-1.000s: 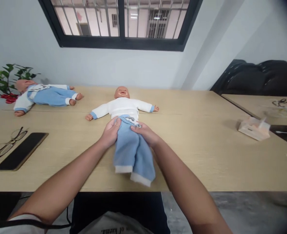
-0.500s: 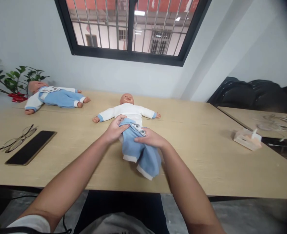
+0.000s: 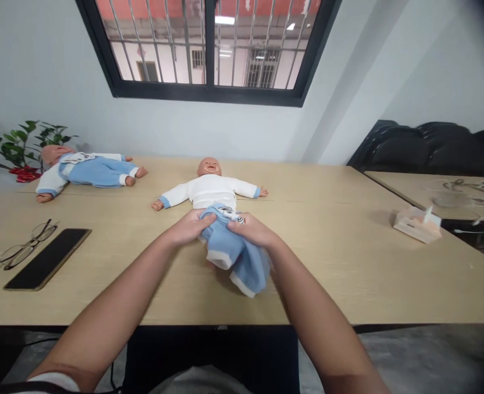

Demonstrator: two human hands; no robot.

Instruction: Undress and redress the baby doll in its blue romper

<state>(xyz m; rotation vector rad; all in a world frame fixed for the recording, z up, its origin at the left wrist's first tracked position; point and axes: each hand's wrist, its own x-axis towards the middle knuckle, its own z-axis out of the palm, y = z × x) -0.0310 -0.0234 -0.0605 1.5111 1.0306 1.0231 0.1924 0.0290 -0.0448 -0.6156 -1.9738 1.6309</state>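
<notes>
A baby doll [image 3: 213, 187] in a white top with blue cuffs lies on its back in front of me, arms spread and head toward the wall. Blue doll trousers [image 3: 237, 251] with white hems and a patterned patch lie bunched over its lower body. My left hand [image 3: 192, 225] grips their upper edge on the left, thumb on top. On the right of the same edge, my right hand [image 3: 252, 227] pinches the cloth beside the patch. The doll's legs are mostly hidden under the trousers.
On the wooden table [image 3: 340, 262] lie a phone [image 3: 48, 258] and glasses [image 3: 22, 246] at left. A second dressed doll [image 3: 94, 168] lies behind them beside a plant [image 3: 20, 142]. A tissue box [image 3: 418, 224] stands at right, near cables [image 3: 467, 191] on another table.
Both hands have drawn the waist of the trousers slightly toward me, baring more of the doll's white middle. My left fingers have curled in more. The view has shifted a little.
</notes>
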